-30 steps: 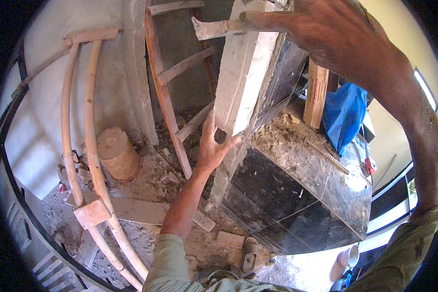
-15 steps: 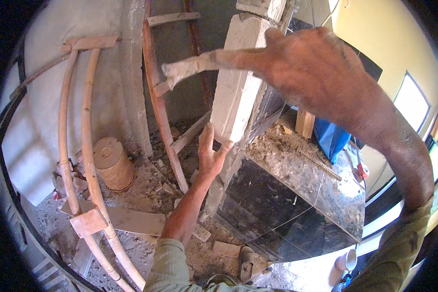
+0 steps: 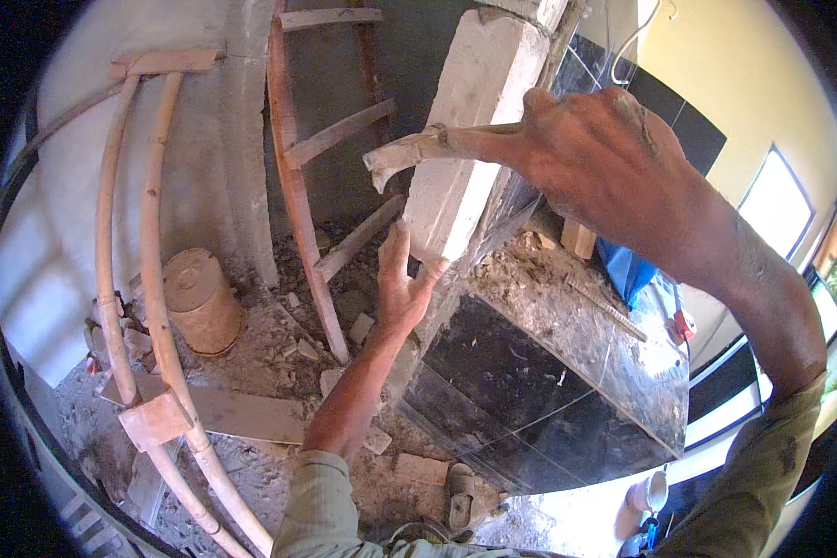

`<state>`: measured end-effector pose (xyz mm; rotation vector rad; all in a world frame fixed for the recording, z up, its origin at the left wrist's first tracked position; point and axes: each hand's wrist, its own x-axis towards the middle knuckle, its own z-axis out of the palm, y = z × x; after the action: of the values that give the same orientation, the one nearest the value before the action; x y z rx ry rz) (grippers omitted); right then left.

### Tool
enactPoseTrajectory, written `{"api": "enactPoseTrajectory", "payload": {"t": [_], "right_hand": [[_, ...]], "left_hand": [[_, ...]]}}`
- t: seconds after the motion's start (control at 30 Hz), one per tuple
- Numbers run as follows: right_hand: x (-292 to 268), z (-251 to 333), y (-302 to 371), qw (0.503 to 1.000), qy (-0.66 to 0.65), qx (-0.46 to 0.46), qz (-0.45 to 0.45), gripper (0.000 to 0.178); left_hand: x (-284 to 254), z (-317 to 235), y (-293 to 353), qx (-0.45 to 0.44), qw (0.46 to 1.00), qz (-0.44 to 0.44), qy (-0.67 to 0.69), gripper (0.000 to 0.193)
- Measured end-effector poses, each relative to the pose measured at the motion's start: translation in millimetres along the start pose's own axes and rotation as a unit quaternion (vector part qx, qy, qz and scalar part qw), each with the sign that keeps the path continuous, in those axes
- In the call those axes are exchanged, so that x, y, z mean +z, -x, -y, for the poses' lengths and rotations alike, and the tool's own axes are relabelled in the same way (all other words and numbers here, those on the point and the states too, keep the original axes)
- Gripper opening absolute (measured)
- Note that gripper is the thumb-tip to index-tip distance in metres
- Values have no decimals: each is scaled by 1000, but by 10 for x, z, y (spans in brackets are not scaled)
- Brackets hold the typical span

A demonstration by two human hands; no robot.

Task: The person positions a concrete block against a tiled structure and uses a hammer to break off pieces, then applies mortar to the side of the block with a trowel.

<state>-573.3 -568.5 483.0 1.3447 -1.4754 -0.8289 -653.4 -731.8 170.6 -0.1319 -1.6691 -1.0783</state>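
A long pale masonry block (image 3: 470, 88) stands tilted at the end of a rough, narrow wall. My left hand (image 3: 405, 288) is at its lower end, thumb and fingers spread round the bottom corners and pressing on it. My right hand (image 3: 604, 153) is closed in a fist round the wooden handle of a hammer (image 3: 402, 156). The hammer's pale, mortar-caked head points left, across the front of the block. From this angle I cannot tell whether it touches the block.
A wooden ladder (image 3: 293, 149) leans behind the block. Two joined poles (image 3: 158, 232) and a dusty bucket (image 3: 202, 302) stand left. Right of the wall is a black-tiled counter (image 3: 493, 381) with rubble and a blue bag (image 3: 625, 270) on top. Debris and a shoe (image 3: 460, 493) lie below.
My right hand and the hammer have moved down and a little to the right. My left hand stays at the block's lower end. The whole view has shifted slightly.
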Motion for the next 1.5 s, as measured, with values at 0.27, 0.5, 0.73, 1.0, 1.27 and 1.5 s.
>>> {"api": "enactPoseTrajectory", "payload": {"t": [0.27,0.5,0.73,1.0,1.27,1.5], "right_hand": [[-35,-52,-40,999,39,19,22,56],[-22,130,151,986,139,60,-63,43],[-5,85,261,985,143,85,-52,55],[2,-14,94,964,197,54,-172,45],[-48,59,88,992,104,71,-16,76],[-63,106,31,993,-25,106,43,74]], "left_hand": [[51,24,-8,18,1000,-12,-6,78],[-16,-62,17,11,1000,8,-6,75],[-41,-39,-9,8,999,8,-40,76],[-54,-72,-8,6,998,19,-54,73],[-22,-15,-9,33,998,-3,-52,73],[-35,29,8,28,997,18,-74,76]]}}
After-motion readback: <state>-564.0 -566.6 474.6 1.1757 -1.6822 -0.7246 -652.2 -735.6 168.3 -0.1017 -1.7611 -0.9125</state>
